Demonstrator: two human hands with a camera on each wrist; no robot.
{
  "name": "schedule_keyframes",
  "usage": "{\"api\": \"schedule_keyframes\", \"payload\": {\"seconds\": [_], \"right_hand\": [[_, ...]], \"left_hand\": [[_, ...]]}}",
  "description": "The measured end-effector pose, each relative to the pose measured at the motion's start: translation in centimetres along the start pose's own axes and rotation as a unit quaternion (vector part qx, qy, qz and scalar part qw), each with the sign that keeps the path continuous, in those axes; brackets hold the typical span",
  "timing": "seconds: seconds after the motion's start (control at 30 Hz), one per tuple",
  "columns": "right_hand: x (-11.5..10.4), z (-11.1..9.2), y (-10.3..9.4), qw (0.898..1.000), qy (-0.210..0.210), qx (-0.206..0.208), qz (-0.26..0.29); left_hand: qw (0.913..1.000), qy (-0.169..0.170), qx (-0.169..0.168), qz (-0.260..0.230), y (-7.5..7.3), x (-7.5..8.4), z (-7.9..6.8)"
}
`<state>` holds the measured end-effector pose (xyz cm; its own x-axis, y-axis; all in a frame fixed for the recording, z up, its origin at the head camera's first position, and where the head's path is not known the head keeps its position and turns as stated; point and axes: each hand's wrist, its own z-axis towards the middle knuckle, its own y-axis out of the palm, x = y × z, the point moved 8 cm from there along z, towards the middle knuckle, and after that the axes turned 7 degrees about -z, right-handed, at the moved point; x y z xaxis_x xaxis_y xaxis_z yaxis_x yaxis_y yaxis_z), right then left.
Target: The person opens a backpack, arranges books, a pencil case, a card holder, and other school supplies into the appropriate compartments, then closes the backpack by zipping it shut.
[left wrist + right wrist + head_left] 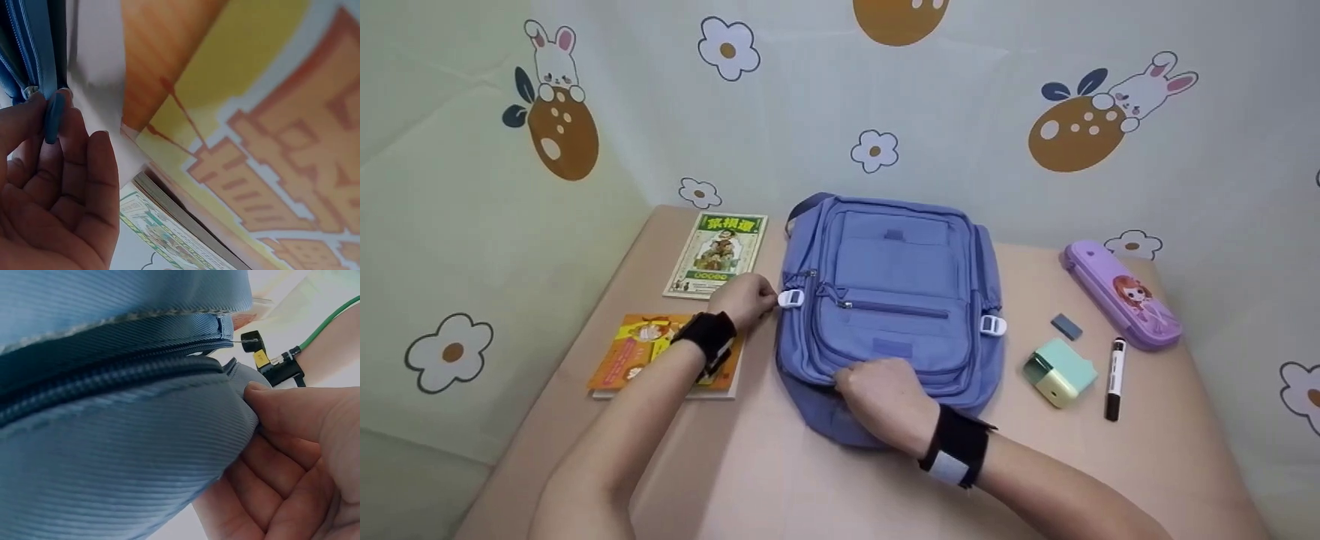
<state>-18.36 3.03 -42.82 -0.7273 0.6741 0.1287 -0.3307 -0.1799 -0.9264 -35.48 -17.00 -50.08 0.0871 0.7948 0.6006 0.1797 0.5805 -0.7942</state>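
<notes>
A purple-blue fabric backpack is laid front up at the centre of the head view, so that its front zips are probably kept within easy reach. At its nine o'clock edge, near a white plastic buckle, a narrow blue strip is pinched between the thumb and fingers of the left hand; whether it is a zip pull or a strap end cannot be told. At seven o'clock, the lower corner is gripped by the right hand, its thumb pressed on the fabric near a dark coil zip. By these two holds the cloth is presumably steadied.

Farther out, a green-and-white illustrated book is set between nine and ten o'clock, and an orange-and-yellow illustrated book just below nine. At three o'clock lie a grey rectangular block and a purple oblong pencil case; towards four, a mint-and-yellow boxy gadget and a white black-capped marker. The middle of the peach-coloured worktop thus seems reserved for the backpack.
</notes>
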Motion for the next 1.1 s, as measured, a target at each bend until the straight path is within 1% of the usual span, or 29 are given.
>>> {"api": "schedule_keyframes", "payload": {"seconds": [0.07, 0.17, 0.27, 0.33, 0.37, 0.47, 0.53, 0.63, 0.73, 0.8, 0.87, 0.9, 1.0, 1.1], "right_hand": [[0.1, 0.0, 0.1, 1.000, 0.001, 0.001, -0.002], [0.2, -0.1, 0.0, 1.000, 0.003, 0.008, -0.002], [0.5, -0.2, -0.2, 1.000, 0.007, 0.019, -0.004], [0.9, -0.1, -0.6, 1.000, 0.011, 0.026, -0.006], [1.1, -0.1, -0.8, 0.999, 0.015, 0.029, -0.007], [1.8, 0.1, -1.6, 0.999, 0.026, 0.035, -0.006], [2.2, 0.3, -2.2, 0.999, 0.030, 0.036, -0.002], [2.5, 0.5, -3.0, 0.999, 0.030, 0.038, 0.004], [2.4, 0.6, -3.7, 0.998, 0.028, 0.048, 0.012], [2.5, 0.6, -4.1, 0.998, 0.027, 0.055, 0.018], [2.5, 0.6, -4.5, 0.997, 0.027, 0.061, 0.026], [2.6, 0.5, -4.6, 0.997, 0.027, 0.063, 0.029], [3.1, 0.2, -4.7, 0.996, 0.027, 0.068, 0.051], [4.1, -0.4, -4.9, 0.993, 0.033, 0.074, 0.087]], "left_hand": [[1.0000, 0.003, -0.005, -0.003, 0.1, 0.2, -0.2], [0.9999, 0.003, -0.014, 0.009, -0.1, 0.6, -1.0], [0.9987, 0.024, -0.029, 0.035, -0.3, 1.7, -2.0], [0.9959, 0.058, -0.050, 0.047, -0.3, 2.7, -2.8], [0.9935, 0.084, -0.062, 0.045, -0.2, 3.3, -3.2], [0.9828, 0.153, -0.099, 0.029, 0.4, 5.0, -4.4], [0.9751, 0.191, -0.111, 0.027, 0.8, 5.9, -4.8], [0.9671, 0.227, -0.104, 0.048, 1.5, 6.9, -4.6], [0.9588, 0.263, -0.083, 0.069, 2.2, 7.7, -4.0], [0.9530, 0.285, -0.074, 0.071, 2.4, 8.2, -3.8], [0.9493, 0.299, -0.072, 0.067, 2.7, 8.6, -3.8], [0.9493, 0.300, -0.074, 0.059, 2.7, 8.7, -3.8], [0.9521, 0.292, -0.084, 0.036, 2.9, 8.8, -3.8], [0.9557, 0.279, -0.092, 0.004, 2.8, 8.8, -3.7]]}}
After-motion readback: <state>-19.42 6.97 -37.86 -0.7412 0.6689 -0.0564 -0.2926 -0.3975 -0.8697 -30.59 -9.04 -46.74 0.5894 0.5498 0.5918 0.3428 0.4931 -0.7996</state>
